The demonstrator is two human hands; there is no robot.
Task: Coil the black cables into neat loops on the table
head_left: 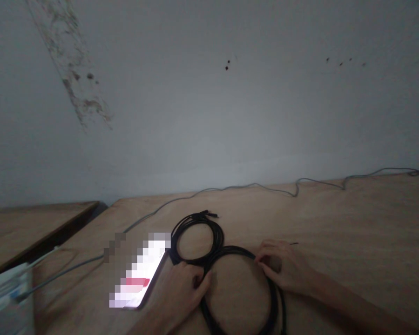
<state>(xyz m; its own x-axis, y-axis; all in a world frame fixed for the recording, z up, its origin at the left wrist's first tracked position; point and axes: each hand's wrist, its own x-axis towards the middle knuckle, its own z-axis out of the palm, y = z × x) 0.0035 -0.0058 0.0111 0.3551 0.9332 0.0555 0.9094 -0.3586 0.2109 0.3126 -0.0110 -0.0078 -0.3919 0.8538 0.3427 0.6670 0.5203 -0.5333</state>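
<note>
Since the light's pretty dim, take this with a grain of salt, but going biggest to smallest: you've got a plain grey wall (209,116) rising behind the black cable (218,237), and the wooden tabletop (352,223) under it. The black cable lies flat in two loops like a figure eight, with a smaller loop farther from you and a bigger one running out of the bottom of the shot. Behind the black cable, a thin grey cord (251,186) snakes along the back edge. Just left of the black cable sits a phone (139,274) with its screen lit, nearly touching the small loop.

Your left hand (186,284) is on the waist of the black cable where the loops cross, fingers curled shut round the strands. Your right hand (281,267) sits on the right rim of the big loop, fingers bent down onto it. I can't tell if it's actually pinching or just pressing. The plug ends (209,214) poke out at the far side of the small loop.

What I'd worry about: the windings look loose, so if you let go of the waist, the black cable could spring apart and tangle. Drag it leftward and it'll shove the phone. Those free plug ends could also snag a strand.
</note>
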